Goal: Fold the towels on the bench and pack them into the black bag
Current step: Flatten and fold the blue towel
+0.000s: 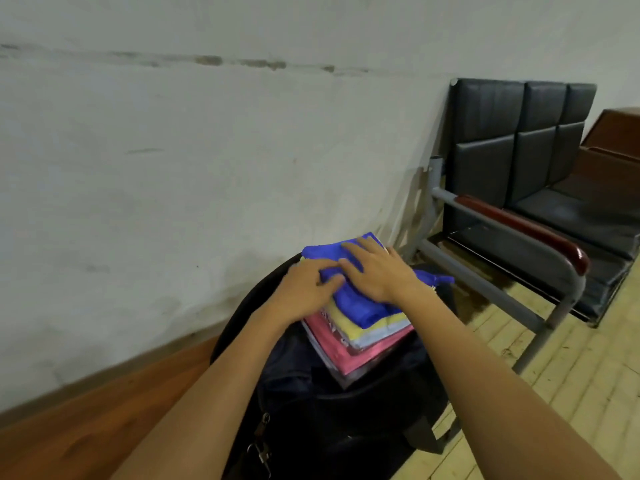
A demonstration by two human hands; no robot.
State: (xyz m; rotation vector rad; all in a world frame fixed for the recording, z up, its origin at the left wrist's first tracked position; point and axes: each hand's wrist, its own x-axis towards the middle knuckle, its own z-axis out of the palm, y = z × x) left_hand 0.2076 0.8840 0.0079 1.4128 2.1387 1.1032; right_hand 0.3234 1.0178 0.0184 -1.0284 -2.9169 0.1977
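Observation:
A stack of folded towels stands in the open black bag (346,410): a blue towel (356,303) on top, then yellow (343,323), pale blue and pink (337,351) ones below. My left hand (304,289) lies on the left side of the blue towel, with its thumb against a fold. My right hand (377,271) presses flat on the top of the same towel, fingers spread toward the wall. Another bit of blue cloth (436,277) sticks out behind my right wrist. Both forearms reach in from the bottom edge.
The bag rests on a wooden bench (86,424) along a grey wall (173,168). A metal clip (261,452) hangs from the bag's front. To the right stands a row of black padded seats (519,161) with a grey metal frame (485,282) over a tiled floor.

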